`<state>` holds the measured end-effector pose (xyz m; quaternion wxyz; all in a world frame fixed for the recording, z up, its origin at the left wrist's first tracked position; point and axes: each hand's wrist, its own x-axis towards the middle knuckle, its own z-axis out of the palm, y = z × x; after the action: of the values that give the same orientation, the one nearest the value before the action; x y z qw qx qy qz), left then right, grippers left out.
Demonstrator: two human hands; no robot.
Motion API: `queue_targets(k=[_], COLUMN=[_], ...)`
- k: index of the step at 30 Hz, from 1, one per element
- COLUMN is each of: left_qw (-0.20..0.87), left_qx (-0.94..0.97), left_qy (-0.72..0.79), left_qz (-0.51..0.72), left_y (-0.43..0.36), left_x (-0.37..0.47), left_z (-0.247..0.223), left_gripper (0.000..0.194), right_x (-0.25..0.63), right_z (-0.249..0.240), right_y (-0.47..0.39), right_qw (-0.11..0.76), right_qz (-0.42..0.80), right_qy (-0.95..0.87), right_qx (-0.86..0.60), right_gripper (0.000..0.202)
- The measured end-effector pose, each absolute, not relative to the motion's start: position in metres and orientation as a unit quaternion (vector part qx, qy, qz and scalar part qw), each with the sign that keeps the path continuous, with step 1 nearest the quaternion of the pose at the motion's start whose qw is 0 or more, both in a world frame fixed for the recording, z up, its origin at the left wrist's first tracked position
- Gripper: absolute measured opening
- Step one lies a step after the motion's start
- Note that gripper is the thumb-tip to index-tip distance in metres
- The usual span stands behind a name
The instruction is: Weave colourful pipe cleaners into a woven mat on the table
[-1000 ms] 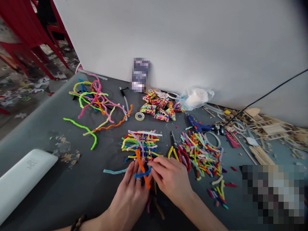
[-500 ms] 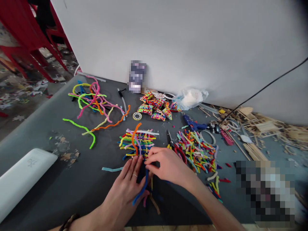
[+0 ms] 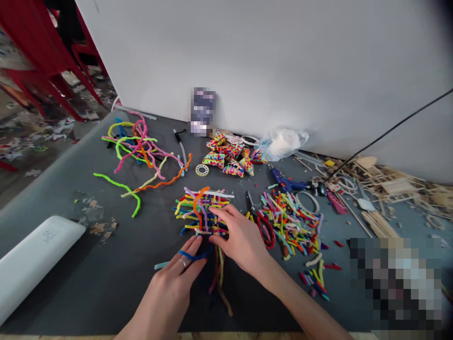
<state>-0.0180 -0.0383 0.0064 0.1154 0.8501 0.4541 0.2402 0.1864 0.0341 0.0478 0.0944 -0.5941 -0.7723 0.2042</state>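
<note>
A woven mat of colourful pipe cleaners [image 3: 189,215] lies on the dark table in front of me, with loose ends sticking out to the left and toward me. My left hand [image 3: 177,271] is at its near edge, fingers stretched out, and a blue pipe cleaner [image 3: 191,257] crosses over them. A light blue pipe cleaner [image 3: 162,266] pokes out beside that hand. My right hand [image 3: 244,238] rests on the mat's right side, index finger and thumb apart, fingertips on the weave. Orange [image 3: 197,208] and lilac strands bend up over the mat.
Red-handled scissors [image 3: 265,229] lie beside a pile of cut pipe-cleaner pieces [image 3: 290,219]. Behind are small woven pouches [image 3: 230,153], a tape roll [image 3: 202,170] and a blue glue gun [image 3: 286,182]. Long pipe cleaners [image 3: 138,141] and a white power bank [image 3: 38,264] are at left.
My right hand has moved up onto the mat and its pinch has opened. My left hand has drawn back toward me. The blue pipe cleaner now bends leftward across the left fingers.
</note>
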Motion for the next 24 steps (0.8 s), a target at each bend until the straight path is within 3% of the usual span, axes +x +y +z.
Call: queue_targets(k=[5, 10, 24], left_qw=[0.094, 0.117, 0.143], left_qx=[0.843, 0.86, 0.835], left_qy=[0.457, 0.445, 0.503], left_qz=[0.27, 0.222, 0.171], left_y=[-0.038, -0.033, -0.032], left_x=[-0.02, -0.024, -0.018], left_z=[0.011, 0.02, 0.006], left_gripper=[0.053, 0.081, 0.085], right_x=[0.182, 0.178, 0.177], right_z=[0.051, 0.052, 0.038], right_y=[0.039, 0.042, 0.021], right_qw=[0.048, 0.06, 0.144], right_qz=[0.191, 0.19, 0.158], right_qy=[-0.805, -0.819, -0.78], right_qx=[-0.559, -0.538, -0.588], right_gripper=[0.076, 0.086, 0.037])
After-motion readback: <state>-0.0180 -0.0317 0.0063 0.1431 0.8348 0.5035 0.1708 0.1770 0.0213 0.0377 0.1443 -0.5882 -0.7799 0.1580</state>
